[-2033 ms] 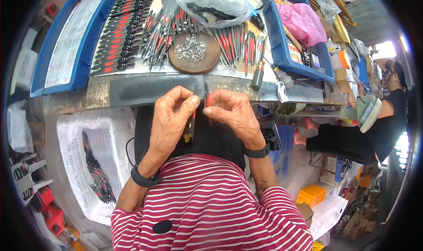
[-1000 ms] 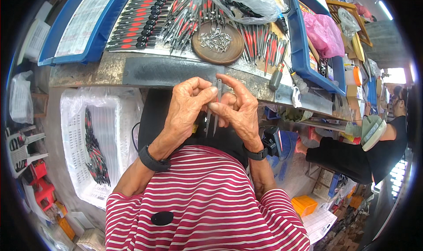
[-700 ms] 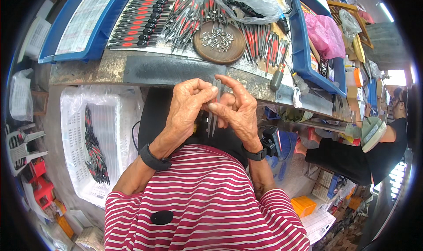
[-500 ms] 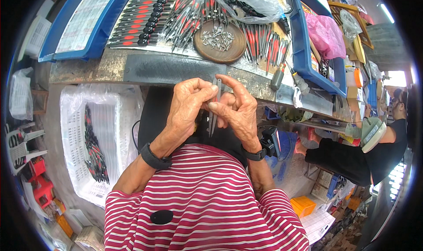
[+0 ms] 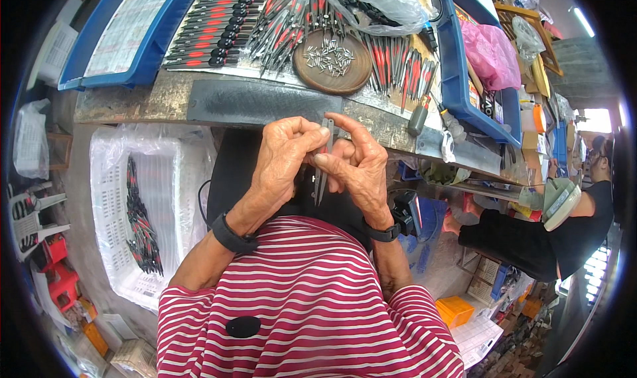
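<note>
My left hand [image 5: 286, 153] pinches the upper part of a slim grey drawing compass [image 5: 321, 187] between thumb and fingers. On its other side, my right hand [image 5: 355, 169] grips the same compass with the thumb, its index finger curving over the top end. A trace of red shows between the fingers, and the narrow legs point down toward my lap. Just beyond my hands is the workbench edge. Farther back on it, a round wooden dish [image 5: 312, 79] holds small metal pins [image 5: 330, 57]. Red-and-black compasses [image 5: 219, 26] lie in rows and piles around the dish.
A white plastic-lined crate [image 5: 106, 212] at left holds more compasses. Blue bins [image 5: 142, 66] flank the bench, the right one with a pink bag [image 5: 490, 53]. A screwdriver [image 5: 418, 119] lies near the bench edge. Another person [image 5: 544, 238] sits at the far right.
</note>
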Tool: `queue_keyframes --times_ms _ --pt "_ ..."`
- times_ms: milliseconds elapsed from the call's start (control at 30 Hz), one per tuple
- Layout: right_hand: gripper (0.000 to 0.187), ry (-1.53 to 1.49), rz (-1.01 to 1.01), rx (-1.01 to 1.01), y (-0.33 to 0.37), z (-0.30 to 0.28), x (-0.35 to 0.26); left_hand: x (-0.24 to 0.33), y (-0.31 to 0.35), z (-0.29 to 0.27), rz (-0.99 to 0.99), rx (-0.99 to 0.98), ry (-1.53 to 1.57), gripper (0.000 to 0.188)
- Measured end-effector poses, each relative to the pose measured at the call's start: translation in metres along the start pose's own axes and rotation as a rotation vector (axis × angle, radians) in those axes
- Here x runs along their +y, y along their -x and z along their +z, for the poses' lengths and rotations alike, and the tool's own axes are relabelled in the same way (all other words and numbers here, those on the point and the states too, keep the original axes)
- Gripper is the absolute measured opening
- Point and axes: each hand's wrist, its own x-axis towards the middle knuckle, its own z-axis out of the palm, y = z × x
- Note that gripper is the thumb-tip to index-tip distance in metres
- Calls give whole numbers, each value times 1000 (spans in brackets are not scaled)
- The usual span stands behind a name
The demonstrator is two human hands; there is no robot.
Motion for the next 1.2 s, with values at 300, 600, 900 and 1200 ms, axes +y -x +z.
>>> queue_keyframes --times_ms 300,600,900,1200 --pt "54 21 -24 8 3 -2 -3 11 -7 -6 2 -112 -253 12" --pt "28 -224 -1 25 -9 -13 -1 11 -15 -6 32 -223 -187 20" --pt "26 -453 48 -139 -20 -32 7 13 -16 -4 8 -290 -228 20" --pt "23 -703 95 -305 -31 -40 14 21 -17 -4 -65 -356 -248 22"
